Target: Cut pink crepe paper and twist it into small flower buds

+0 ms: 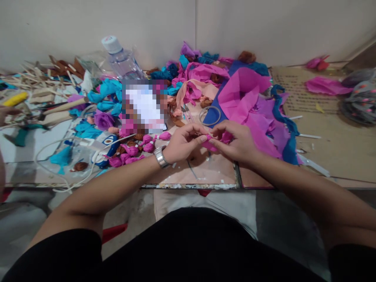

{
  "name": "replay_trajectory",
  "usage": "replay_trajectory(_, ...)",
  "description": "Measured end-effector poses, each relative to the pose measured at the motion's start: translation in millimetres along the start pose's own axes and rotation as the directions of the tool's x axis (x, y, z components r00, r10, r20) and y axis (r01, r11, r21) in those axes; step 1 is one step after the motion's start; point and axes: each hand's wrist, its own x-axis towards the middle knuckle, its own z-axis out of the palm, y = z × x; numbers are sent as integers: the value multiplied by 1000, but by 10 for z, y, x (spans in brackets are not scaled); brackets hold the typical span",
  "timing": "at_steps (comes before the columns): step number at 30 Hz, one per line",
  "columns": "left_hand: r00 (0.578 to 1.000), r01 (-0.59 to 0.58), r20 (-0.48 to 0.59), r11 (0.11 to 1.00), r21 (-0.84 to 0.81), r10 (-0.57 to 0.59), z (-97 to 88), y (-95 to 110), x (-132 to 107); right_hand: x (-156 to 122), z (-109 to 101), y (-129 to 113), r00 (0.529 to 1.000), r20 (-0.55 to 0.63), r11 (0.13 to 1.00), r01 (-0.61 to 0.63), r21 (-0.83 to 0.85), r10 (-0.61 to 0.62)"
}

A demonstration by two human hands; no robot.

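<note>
Between the fingertips of both hands is a small piece of magenta crepe paper (pixel 209 138), pinched tight, with a loose part hanging below. My left hand (pixel 184 143), a metal watch (pixel 161 157) on its wrist, grips the paper from one side. Thumb and fingers of my right hand (pixel 239 141) close on its other side. Just beyond the fingers lie a roll of tape (pixel 209 116) and a blue sheet (pixel 214 102). Several small tied magenta paper buds (pixel 149 146) rest left of my left hand. Large magenta crepe sheets (pixel 243 92) spread beyond my right hand.
A clear bottle (pixel 125 62) with a white cap stands at the back left. A pixelated phone-like object (pixel 145 107) lies before it. Wooden sticks (pixel 38 80), a white cable (pixel 38 156) and a blue device (pixel 110 149) are further left. Cardboard (pixel 331 145) covers the right.
</note>
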Motion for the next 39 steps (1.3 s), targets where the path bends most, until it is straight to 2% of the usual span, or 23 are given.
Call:
replay_trajectory(5, 1000, 31, -5, 999, 24, -31, -11, -3, 8, 4, 14, 42, 992, 19, 993, 121, 12, -121)
replay_trajectory(11, 1000, 15, -2, 999, 39, -14, -8, -4, 24, -4, 14, 70, 992, 4, 991, 129, 35, -129)
replay_trajectory(15, 996, -80, -23, 990, 119, 83, -15, -25, 10, 5, 6, 35, 996, 8, 996, 88, 34, -88)
replay_trajectory(18, 987, -154, 1, 963, 223, 158, -25, -37, -9, 5, 10, 31, 995, 5, 995, 95, -21, -95)
replay_trajectory(22, 957, -282, 42, 881, 381, 288, -36, 2, -20, 3, 20, 61, 990, -11, 987, 139, -77, -140)
replay_trajectory(25, 931, -356, 86, 825, 439, 356, -36, 45, -18, 9, 23, 87, 982, -17, 978, 185, -95, -188)
replay_trajectory(31, 937, -339, 83, 830, 442, 338, -32, 65, -22, 27, 15, 135, 969, -24, 962, 242, -127, -246)
replay_trajectory(39, 970, -243, 70, 895, 375, 234, -29, 61, -45, 12, 5, 179, 978, 10, 973, 209, -99, -210)
